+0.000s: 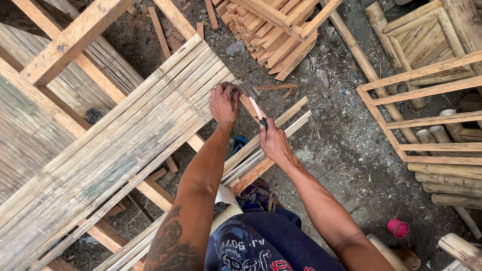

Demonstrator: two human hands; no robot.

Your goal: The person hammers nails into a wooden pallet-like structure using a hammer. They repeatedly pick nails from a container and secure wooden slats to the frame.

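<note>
Gripping hammer [252, 98], right hand [273, 142], left hand [224, 103] just beside its head.

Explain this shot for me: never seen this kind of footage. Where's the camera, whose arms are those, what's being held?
There is no machine here. The one picture comes from a camera worn on a person's head, looking down at their own two bare hands.

The left hand presses on the end of a panel of long pale split-bamboo slats, which rests on a frame of thick wooden beams.

The right hand grips a hammer with a pinkish handle and dark metal head, its head close to the left hand's fingers.

All around is dirt ground with a stack of cut wooden slats, another wooden frame on the right, and a small pink cup.
</note>
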